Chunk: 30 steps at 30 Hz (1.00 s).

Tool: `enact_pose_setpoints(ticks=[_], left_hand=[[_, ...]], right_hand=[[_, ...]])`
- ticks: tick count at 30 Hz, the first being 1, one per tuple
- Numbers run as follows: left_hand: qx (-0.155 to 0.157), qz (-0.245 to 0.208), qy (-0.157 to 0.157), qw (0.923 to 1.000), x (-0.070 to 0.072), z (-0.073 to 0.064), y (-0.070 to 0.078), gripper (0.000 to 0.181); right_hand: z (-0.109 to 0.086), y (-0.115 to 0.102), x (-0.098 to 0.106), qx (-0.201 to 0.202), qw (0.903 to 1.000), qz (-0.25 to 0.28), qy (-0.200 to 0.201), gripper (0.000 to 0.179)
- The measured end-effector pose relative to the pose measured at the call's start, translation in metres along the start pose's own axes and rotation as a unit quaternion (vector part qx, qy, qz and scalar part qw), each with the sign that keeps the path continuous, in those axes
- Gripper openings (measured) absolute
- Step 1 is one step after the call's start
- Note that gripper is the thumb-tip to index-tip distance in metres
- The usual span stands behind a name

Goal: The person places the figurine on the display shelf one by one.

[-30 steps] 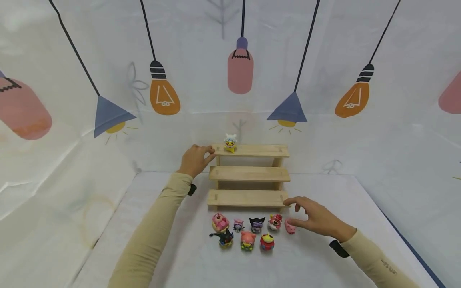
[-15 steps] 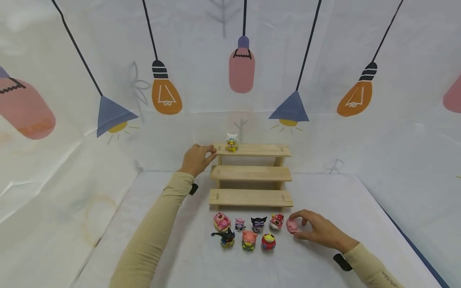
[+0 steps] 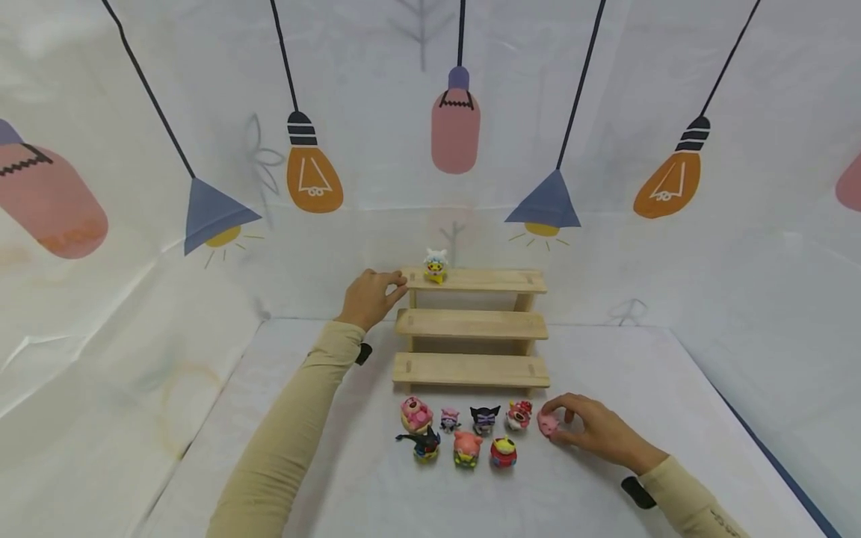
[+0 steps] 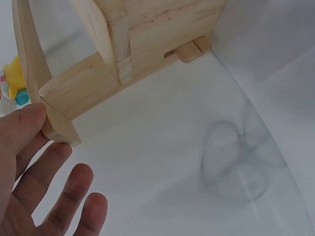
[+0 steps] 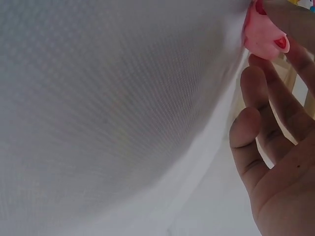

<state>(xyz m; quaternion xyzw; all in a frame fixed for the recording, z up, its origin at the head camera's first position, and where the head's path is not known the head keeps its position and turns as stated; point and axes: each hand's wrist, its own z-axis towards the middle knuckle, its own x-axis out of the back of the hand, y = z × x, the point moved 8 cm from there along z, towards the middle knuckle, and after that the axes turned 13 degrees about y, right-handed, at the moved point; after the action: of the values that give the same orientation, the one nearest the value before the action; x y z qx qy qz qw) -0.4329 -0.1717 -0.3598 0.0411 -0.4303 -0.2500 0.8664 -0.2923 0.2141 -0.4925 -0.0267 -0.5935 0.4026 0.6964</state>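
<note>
A three-step wooden shelf (image 3: 471, 325) stands at the back of the white table. A small yellow and white figure (image 3: 435, 267) stands on the left of its top step. My left hand (image 3: 397, 282) rests at that step's left end. In the left wrist view the thumb of my left hand (image 4: 39, 167) touches the board's corner (image 4: 59, 128), the fingers are loose and free, and the yellow figure (image 4: 12, 83) shows at the left edge. My right hand (image 3: 558, 422) pinches a pink figure (image 3: 548, 424) on the table, right of the toy group. The pink figure (image 5: 263, 37) also shows between fingertips (image 5: 256, 78).
Several small figures stand in two rows before the shelf, among them a pink bear (image 3: 414, 414), a black one (image 3: 483, 419) and a red one (image 3: 502, 451). A white cloth with printed lamps (image 3: 455, 127) covers table and walls. The table's right edge (image 3: 773, 471) runs diagonally.
My right hand came down from the lowest step's right end and closed its fingers round the pink figure. The left hand stayed at the top step.
</note>
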Motion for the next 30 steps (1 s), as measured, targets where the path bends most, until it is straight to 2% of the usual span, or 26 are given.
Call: enact_pose_setpoints(ticks=[7,12,17,23,30], left_hand=[[0.005,-0.003,-0.001,1.0,0.001,0.0,-0.002,0.023],[0.008,-0.002,-0.001,1.0,0.001,-0.001,-0.003,0.025],[0.015,-0.01,-0.005,0.9998,-0.001,-0.002,-0.003,0.025],[0.014,-0.009,-0.001,0.9999,-0.002,-0.001,-0.004,0.025],[0.013,-0.011,-0.001,0.9998,0.0,0.0,-0.002,0.025]], right_hand=[[0.009,-0.014,0.019,0.012,0.9979,0.016,0.061,0.037],[0.024,-0.036,0.036,0.042,0.9945,0.013,0.094,0.038],[0.042,-0.054,0.044,0.075,0.9909,0.002,0.111,0.041],[0.071,-0.067,0.049,0.115,0.9857,0.009,0.123,0.041],[0.119,-0.088,0.061,0.14,0.9837,0.02,0.11,0.041]])
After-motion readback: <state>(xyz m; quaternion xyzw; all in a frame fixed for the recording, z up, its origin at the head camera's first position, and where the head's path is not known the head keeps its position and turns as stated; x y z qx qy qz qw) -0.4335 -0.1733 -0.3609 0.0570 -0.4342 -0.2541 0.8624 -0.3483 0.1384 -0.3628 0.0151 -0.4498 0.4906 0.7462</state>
